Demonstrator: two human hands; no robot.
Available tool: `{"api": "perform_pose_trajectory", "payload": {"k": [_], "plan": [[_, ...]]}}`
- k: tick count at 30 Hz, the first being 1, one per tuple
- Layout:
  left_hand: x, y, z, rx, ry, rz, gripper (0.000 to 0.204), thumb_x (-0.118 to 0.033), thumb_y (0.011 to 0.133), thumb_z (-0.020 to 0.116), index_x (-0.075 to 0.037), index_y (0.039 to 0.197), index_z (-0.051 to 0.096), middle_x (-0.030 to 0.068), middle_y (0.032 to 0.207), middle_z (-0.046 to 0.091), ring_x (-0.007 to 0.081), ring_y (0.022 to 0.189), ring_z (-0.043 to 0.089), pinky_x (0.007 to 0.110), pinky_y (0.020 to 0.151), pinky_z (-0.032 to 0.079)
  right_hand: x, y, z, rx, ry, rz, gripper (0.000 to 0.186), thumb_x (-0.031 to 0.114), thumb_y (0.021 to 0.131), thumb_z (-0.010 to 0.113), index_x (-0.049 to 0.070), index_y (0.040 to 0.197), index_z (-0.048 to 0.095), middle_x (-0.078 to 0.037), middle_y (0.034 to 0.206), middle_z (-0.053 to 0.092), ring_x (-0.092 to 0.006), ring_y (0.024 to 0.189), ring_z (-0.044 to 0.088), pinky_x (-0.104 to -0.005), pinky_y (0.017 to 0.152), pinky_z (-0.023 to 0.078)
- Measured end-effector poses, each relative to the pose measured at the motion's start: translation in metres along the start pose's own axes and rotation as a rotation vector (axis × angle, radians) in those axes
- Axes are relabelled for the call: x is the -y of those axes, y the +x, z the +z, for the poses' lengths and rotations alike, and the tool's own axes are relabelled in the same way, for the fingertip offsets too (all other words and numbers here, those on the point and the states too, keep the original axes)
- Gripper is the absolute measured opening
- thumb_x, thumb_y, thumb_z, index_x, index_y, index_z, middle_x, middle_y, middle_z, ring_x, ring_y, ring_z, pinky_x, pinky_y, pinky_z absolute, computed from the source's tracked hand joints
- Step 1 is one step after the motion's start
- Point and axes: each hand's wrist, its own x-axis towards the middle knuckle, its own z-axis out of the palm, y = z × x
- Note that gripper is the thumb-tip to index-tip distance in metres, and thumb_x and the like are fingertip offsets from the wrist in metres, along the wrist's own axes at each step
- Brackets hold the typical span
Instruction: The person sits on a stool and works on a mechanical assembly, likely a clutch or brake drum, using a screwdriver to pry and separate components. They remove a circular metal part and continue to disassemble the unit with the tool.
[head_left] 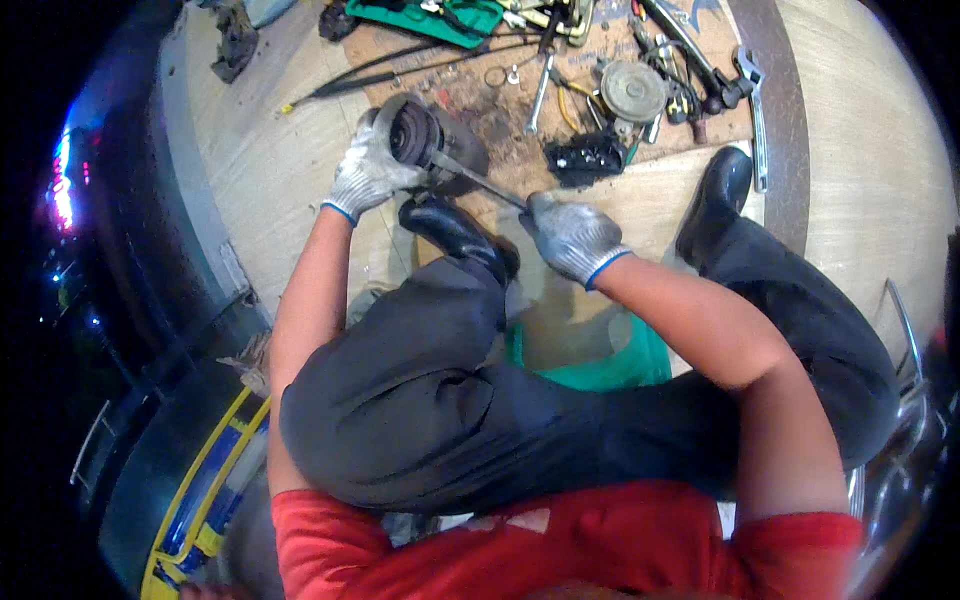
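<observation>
My left hand (pixel 368 172), in a grey-white knit glove, is closed around the rim of a dark, greasy cylindrical machine part (pixel 462 150). Its round stepped face tilts toward the upper left. My right hand (pixel 575 236), gloved the same way, grips the near end of a long slim metal wrench (pixel 480 182). The far end of that wrench meets the edge of the part's face; how it engages there is too small to tell. The part sits on the floor just ahead of my left black boot (pixel 455 232).
A stained cardboard sheet (pixel 480 110) carries a combination wrench (pixel 541 95), a round metal disc part (pixel 633 92), a black housing (pixel 585 157), black cables (pixel 400 70) and a green tray (pixel 465 22). An adjustable wrench (pixel 756 120) lies right. A green stool (pixel 590 372) is under my legs.
</observation>
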Motion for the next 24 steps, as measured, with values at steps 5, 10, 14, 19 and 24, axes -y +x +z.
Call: {"api": "perform_pose_trajectory", "payload": {"k": [5,10,14,19,24], "plan": [[0.003,0.006,-0.005,0.035,0.026,0.008,0.109,-0.031,0.054,0.085,-0.011,0.150,0.038,0.0256,0.144,0.045,0.0422,0.136,0.044,0.045,0.114,0.039,0.007,-0.005,0.002,0.103,0.053,0.103,0.038,0.039,0.104,0.039,0.006,0.114,0.054,-0.027,0.099,0.071,-0.0481,0.089,0.069,-0.0612,0.079,0.052],[-0.006,-0.001,-0.011,-0.014,0.106,0.073,0.116,-0.034,0.050,0.087,-0.010,0.151,0.037,0.0257,0.143,0.046,0.0428,0.134,0.046,0.044,0.116,0.039,0.013,-0.015,0.015,0.009,0.054,0.060,0.038,0.036,0.104,0.039,0.004,0.114,0.056,-0.026,0.100,0.071,-0.0462,0.094,0.070,-0.0610,0.084,0.052],[0.004,0.010,-0.017,0.084,0.129,-0.024,0.128,-0.044,0.049,0.090,-0.011,0.156,0.028,0.0295,0.150,0.039,0.0437,0.139,0.043,0.044,0.116,0.038,0.005,-0.001,0.031,-0.079,0.065,-0.033,0.034,0.030,0.101,0.042,0.003,0.112,0.059,-0.025,0.098,0.072,-0.0448,0.091,0.071,-0.0572,0.080,0.055],[-0.043,0.007,-0.012,0.185,0.359,-0.255,0.142,-0.054,0.051,0.092,-0.016,0.162,0.012,0.0326,0.158,0.026,0.0468,0.142,0.039,0.043,0.115,0.040,0.003,-0.016,0.019,-0.162,0.105,-0.041,0.032,0.028,0.100,0.045,0.001,0.107,0.060,-0.028,0.094,0.071,-0.0443,0.089,0.071,-0.0571,0.078,0.054],[-0.021,0.005,-0.004,0.175,0.270,-0.218,0.135,-0.061,0.060,0.085,-0.017,0.163,0.009,0.0313,0.162,0.018,0.0479,0.144,0.034,0.043,0.116,0.037,0.009,-0.023,0.015,-0.173,0.083,-0.005,0.034,0.025,0.101,0.038,0.002,0.111,0.061,-0.027,0.104,0.071,-0.0442,0.096,0.070,-0.0576,0.082,0.053]]}}
